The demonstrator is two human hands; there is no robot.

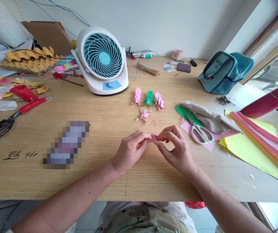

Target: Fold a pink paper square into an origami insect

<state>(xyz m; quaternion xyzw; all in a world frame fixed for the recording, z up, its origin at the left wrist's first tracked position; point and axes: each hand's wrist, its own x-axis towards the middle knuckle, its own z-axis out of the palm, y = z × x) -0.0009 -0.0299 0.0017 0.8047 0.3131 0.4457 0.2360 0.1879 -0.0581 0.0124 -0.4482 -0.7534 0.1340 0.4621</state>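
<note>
At the near side of the bench (105,191), the left hand (130,150) and right hand (178,150) meet over the wood, each pinching one end of a small pink paper piece (151,139) between thumb and fingers. The piece is narrow and looks folded; no legs or body show on it, so its shaping seems partway at most. How many folds it has is hidden by the fingertips.

Just beyond the hands, a small pink folded figure (144,114) with spread legs sits on its own. Farther on, a green figure (149,98) stands between two more pink ones. These four look complete, legs and bodies formed, leaving the held piece as the one in work.

To the right, white-handled scissors (202,135) lie across a flat pink sheet (210,145), with green sheets (180,112) beside them and yellow sheets (248,155) farther right; these appear unfolded. On the far left stands a fan (102,58).
</note>
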